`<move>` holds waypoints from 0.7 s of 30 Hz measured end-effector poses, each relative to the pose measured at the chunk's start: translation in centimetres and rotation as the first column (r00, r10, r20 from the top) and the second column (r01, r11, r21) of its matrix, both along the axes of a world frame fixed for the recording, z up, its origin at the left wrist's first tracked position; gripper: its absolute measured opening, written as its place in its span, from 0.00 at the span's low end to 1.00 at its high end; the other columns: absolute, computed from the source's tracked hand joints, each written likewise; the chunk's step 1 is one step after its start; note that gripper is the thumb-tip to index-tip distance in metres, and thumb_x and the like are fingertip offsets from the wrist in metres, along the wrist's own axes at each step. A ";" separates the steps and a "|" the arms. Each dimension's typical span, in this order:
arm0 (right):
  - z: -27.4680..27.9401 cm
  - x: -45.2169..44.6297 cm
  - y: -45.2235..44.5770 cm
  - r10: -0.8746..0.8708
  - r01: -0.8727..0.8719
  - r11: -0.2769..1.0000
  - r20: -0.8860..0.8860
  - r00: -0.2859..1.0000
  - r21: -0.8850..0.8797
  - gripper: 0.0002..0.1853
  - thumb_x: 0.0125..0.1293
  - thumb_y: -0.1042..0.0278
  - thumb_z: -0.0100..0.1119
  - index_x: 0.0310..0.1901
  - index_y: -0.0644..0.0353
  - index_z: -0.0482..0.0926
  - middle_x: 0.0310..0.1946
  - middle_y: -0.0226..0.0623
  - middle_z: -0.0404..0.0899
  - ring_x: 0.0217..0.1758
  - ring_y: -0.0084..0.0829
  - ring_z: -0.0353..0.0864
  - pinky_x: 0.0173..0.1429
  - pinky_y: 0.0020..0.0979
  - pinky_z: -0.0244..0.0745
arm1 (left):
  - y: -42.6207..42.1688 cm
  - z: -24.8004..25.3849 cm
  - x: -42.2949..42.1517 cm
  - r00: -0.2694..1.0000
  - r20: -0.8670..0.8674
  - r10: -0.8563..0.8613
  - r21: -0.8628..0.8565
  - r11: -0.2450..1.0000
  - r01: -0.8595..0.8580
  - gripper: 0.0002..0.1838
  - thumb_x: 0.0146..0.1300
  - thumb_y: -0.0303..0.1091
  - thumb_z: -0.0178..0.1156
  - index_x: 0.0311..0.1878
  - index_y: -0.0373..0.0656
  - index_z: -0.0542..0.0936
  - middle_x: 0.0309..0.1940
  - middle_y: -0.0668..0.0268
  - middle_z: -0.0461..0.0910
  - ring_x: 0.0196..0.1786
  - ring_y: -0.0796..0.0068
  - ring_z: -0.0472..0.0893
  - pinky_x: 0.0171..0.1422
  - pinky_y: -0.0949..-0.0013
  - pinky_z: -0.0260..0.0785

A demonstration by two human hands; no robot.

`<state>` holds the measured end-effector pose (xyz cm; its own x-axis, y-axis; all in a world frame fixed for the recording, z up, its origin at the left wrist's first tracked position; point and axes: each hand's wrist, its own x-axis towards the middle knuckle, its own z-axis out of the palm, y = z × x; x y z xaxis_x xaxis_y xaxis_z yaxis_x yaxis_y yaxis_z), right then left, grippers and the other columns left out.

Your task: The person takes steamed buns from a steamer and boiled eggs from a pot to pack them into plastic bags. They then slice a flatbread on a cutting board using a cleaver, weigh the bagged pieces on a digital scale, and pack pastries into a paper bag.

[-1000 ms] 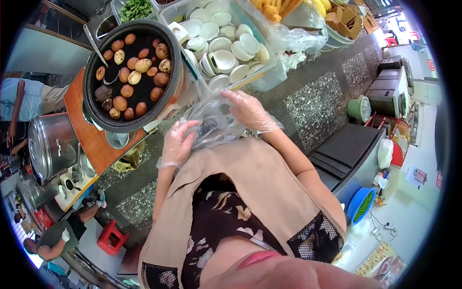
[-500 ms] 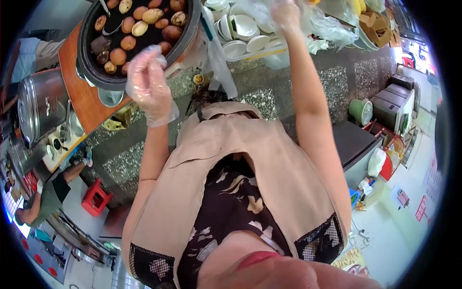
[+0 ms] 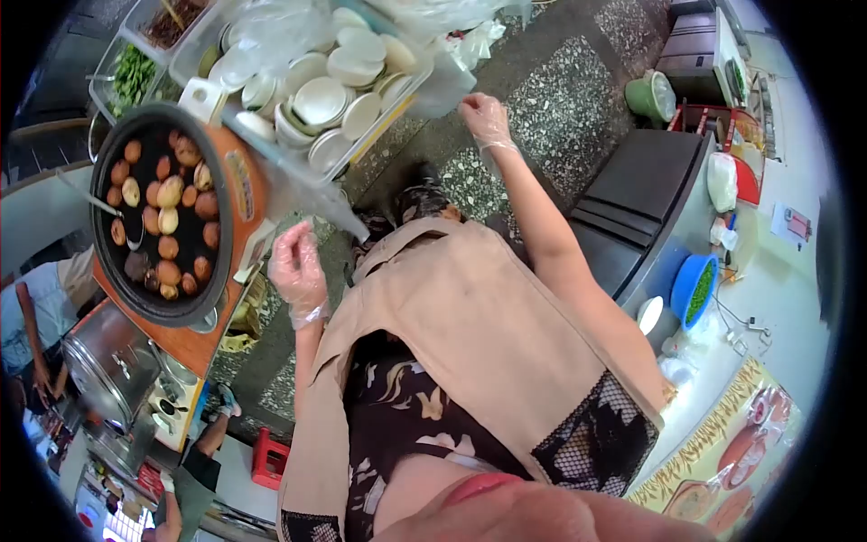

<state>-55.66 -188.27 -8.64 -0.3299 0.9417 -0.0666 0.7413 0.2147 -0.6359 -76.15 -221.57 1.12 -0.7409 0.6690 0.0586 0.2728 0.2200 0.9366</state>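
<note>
My left hand (image 3: 299,269), in a clear plastic glove, is raised beside the large pot (image 3: 249,185) of brown eggs in dark liquid. Its fingers are curled together and nothing shows in them. My right hand (image 3: 486,121), also gloved, is over the floor, right of the tub of dishes; its fingers are bent closed, with nothing visible inside. Small white dishes (image 3: 321,101) are piled in the clear tub (image 3: 390,124). Clear plastic (image 3: 280,32) lies across the far part of the tub, and another translucent piece (image 3: 327,196) hangs between pot and tub.
Green leaves (image 3: 134,74) fill a container behind the pot. On the left are a metal pot (image 3: 101,357), a red stool (image 3: 269,459) and other people. A dark-topped unit (image 3: 632,194), green bucket (image 3: 650,98) and blue basin (image 3: 694,291) stand on the right.
The clear plastic that was between my hands now lies over the dishes. My right hand reached over the tub and came back toward me; my left hand has lowered from beside the pot. The view has turned.
</note>
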 end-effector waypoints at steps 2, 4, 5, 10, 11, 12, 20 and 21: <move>-1.4 1.2 2.4 -0.127 0.123 0.969 -0.006 0.992 -0.214 0.22 0.51 0.56 0.62 0.45 0.62 0.82 0.38 0.47 0.83 0.47 0.45 0.82 0.55 0.40 0.74 | 2.3 0.0 0.5 1.000 0.017 -0.018 -0.013 1.000 0.019 0.08 0.66 0.20 0.54 0.46 0.37 0.78 0.38 0.67 0.79 0.36 0.83 0.75 0.43 0.78 0.69; -2.3 0.9 4.7 -0.078 0.078 0.992 0.002 0.997 -0.096 0.25 0.50 0.56 0.63 0.49 0.61 0.80 0.44 0.49 0.80 0.51 0.45 0.79 0.57 0.40 0.73 | 5.6 0.2 2.2 0.998 -0.048 -0.029 -0.088 0.996 0.025 0.07 0.64 0.21 0.55 0.44 0.37 0.79 0.37 0.64 0.80 0.37 0.77 0.78 0.44 0.74 0.70; -2.5 0.4 5.9 -0.030 0.029 0.999 0.030 0.999 0.040 0.29 0.49 0.56 0.64 0.53 0.60 0.78 0.50 0.51 0.78 0.56 0.46 0.77 0.60 0.41 0.71 | 7.4 0.1 3.3 0.995 -0.094 -0.040 -0.148 0.989 0.025 0.06 0.62 0.21 0.57 0.42 0.38 0.80 0.36 0.61 0.81 0.39 0.72 0.80 0.46 0.71 0.72; -4.7 0.2 11.4 0.197 -0.180 0.977 -0.157 0.968 0.113 0.37 0.44 0.52 0.70 0.56 0.61 0.72 0.52 0.51 0.74 0.55 0.51 0.73 0.60 0.45 0.69 | 18.8 -1.7 10.6 0.959 -0.200 -0.202 -0.196 0.967 0.163 0.07 0.59 0.22 0.58 0.41 0.39 0.80 0.33 0.60 0.81 0.34 0.67 0.80 0.42 0.69 0.72; -4.7 0.2 11.6 0.209 -0.196 0.976 -0.165 0.964 0.092 0.37 0.44 0.52 0.70 0.56 0.61 0.72 0.52 0.51 0.74 0.55 0.51 0.73 0.60 0.45 0.69 | 20.8 -3.0 11.7 0.955 -0.195 -0.224 -0.219 0.959 0.180 0.08 0.59 0.22 0.58 0.41 0.39 0.80 0.33 0.59 0.81 0.34 0.67 0.80 0.41 0.69 0.72; -4.6 0.0 11.5 0.280 -0.261 0.957 -0.161 0.946 0.127 0.36 0.45 0.53 0.69 0.57 0.59 0.71 0.52 0.51 0.73 0.55 0.50 0.73 0.60 0.45 0.69 | 22.7 -4.7 12.4 0.969 -0.114 -0.217 -0.242 0.953 0.185 0.08 0.59 0.22 0.59 0.42 0.39 0.80 0.33 0.59 0.80 0.34 0.66 0.80 0.41 0.68 0.72; -4.1 0.7 16.1 0.003 -0.373 0.739 -0.551 0.834 -0.561 0.16 0.60 0.60 0.57 0.40 0.66 0.82 0.32 0.35 0.82 0.34 0.25 0.77 0.41 0.27 0.71 | 32.1 -12.8 12.4 0.996 -0.089 -0.008 -0.216 0.976 -0.011 0.12 0.54 0.30 0.67 0.41 0.40 0.78 0.34 0.59 0.78 0.38 0.60 0.78 0.47 0.62 0.70; -3.0 1.3 16.4 0.078 -0.387 0.735 -0.498 0.863 -0.557 0.15 0.61 0.61 0.55 0.39 0.66 0.82 0.31 0.34 0.82 0.34 0.24 0.77 0.40 0.27 0.71 | 32.5 -12.4 12.0 0.966 -0.243 -0.091 -0.216 0.976 0.038 0.14 0.52 0.32 0.68 0.41 0.40 0.78 0.36 0.59 0.78 0.40 0.58 0.78 0.51 0.60 0.69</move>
